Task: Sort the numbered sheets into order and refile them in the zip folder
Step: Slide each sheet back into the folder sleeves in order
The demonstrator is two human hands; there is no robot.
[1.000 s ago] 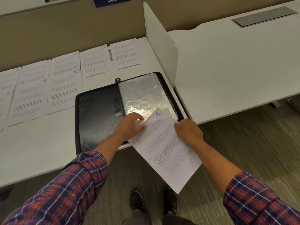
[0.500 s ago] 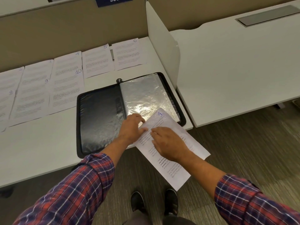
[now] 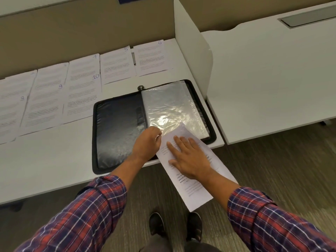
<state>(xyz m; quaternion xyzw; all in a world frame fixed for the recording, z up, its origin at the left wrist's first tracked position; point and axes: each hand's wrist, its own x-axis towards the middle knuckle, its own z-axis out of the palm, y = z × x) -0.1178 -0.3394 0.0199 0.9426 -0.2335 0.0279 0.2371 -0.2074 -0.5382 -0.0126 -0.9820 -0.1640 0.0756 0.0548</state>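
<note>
A black zip folder lies open on the white desk, its right half filled with clear plastic sleeves. A printed sheet sticks out of the lower edge of the top sleeve, slanting over the desk edge. My right hand presses flat on this sheet with straight fingers. My left hand pinches the lower left corner of the sleeve beside the sheet. Several numbered sheets lie in rows on the desk, among them sheet 10, sheet 9, sheet 5 and sheet 6.
A white divider panel stands right of the folder, with a second white desk beyond it. A beige partition wall backs the desk. My shoes show on the carpet below the desk edge.
My right hand left the sheet's right edge and now lies flat on top of it. The sheet has slid further up into the sleeve, covering its number. My left hand stayed at the sleeve corner.
</note>
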